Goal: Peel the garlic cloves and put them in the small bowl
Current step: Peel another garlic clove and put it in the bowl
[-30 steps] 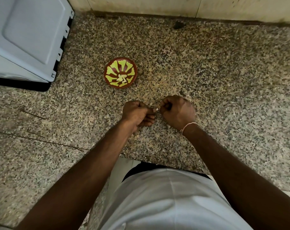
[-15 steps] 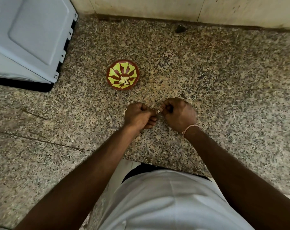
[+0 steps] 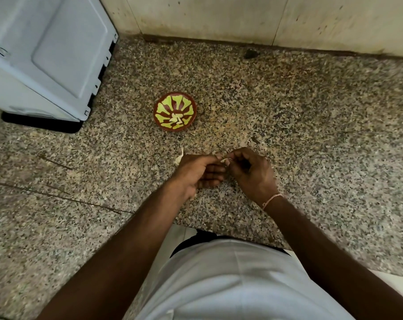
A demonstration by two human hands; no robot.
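- Left hand (image 3: 197,170) and right hand (image 3: 250,168) meet over the speckled granite counter (image 3: 311,135), fingertips together just in front of the body
- Garlic clove (image 3: 225,160) shows only as a small pale sliver between the two sets of fingertips; both hands pinch it, left fingers curled under, right thumb and forefinger nipping the end
- How much skin is on the clove: cannot tell, too small and mostly hidden
- Small bowl (image 3: 175,111), brown with yellow-green petal pattern, sits farther back and a bit left of the hands, well apart from them; a few peeled cloves (image 3: 176,119) lie in its centre
- Scrap of garlic skin (image 3: 179,157) lies on the counter touching the left hand's outer edge; more pale flakes seem scattered near the hands, blurred
- Grey appliance (image 3: 50,54) stands at far left, tiled wall (image 3: 242,17) behind the counter; thin band on right wrist
- Step, my read: mid-peel on one clove, bowl partly filled, drop-off not yet done
- Risk: clove is tiny and slick, a hard tug on the skin could pop it out of the pinch onto the counter or off the near edge, which is close under the hands
- Risk: skin may tear and leave bits stuck, so papery pieces ride into the bowl with the clove
- Risk: loose skin by the left hand could cling to fingers and get carried over too
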